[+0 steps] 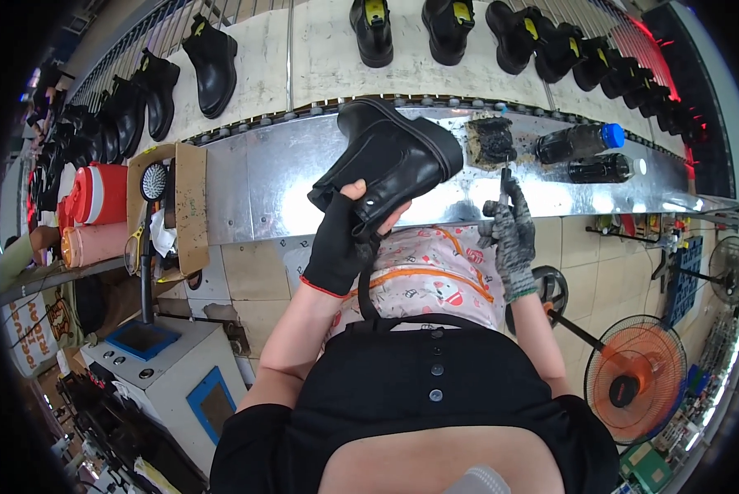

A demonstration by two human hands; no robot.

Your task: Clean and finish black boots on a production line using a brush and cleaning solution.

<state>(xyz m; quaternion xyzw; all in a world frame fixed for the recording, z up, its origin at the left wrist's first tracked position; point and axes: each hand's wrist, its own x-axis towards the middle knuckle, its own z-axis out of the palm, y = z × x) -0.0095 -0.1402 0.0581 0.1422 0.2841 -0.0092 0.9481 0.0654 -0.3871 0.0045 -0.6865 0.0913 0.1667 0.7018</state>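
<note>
A person's left hand [336,247] grips a black boot [390,160] above a metal bench [254,185]. The right hand [511,235], gloved, clasps a brush [504,183] beside the boot, over the bench.

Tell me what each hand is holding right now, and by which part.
Left hand grips the black boot at its heel end. Right hand holds a small brush by its handle.
</note>
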